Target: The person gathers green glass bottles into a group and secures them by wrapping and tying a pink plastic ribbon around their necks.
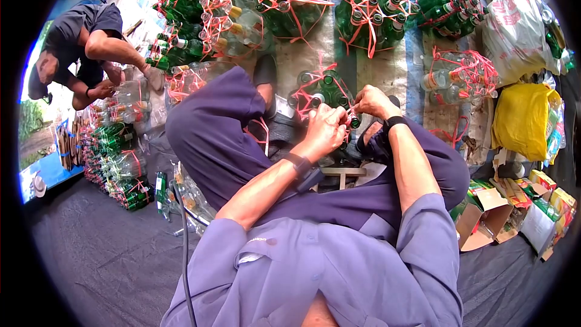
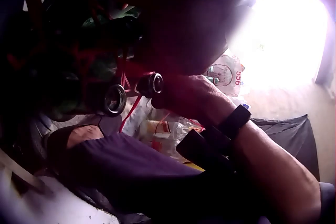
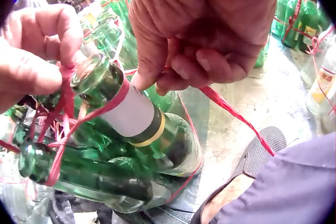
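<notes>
A bundle of green glass bottles [image 1: 330,89] stands between the person's feet, with red plastic string [image 3: 236,117] looped round the necks. In the right wrist view, the left hand [image 1: 327,128] pinches the string beside the mouth of a bottle with a white neck label [image 3: 132,112]. Across that bottle, the right hand [image 1: 374,102] has its fingers curled on the same string, and a loose length trails from it toward the knee. Another green bottle [image 3: 100,174] leans below, string round its neck. The left wrist view is dark; two bottle mouths [image 2: 114,99] show there near the right hand.
More tied bottle bundles [image 1: 370,15] stand ahead and along the left. Another person [image 1: 78,48] bends over bottles at the left. A yellow bag [image 1: 525,121], a white sack [image 1: 514,30] and open cardboard boxes [image 1: 482,215] lie at the right. A black cable [image 1: 184,248] hangs by the left arm.
</notes>
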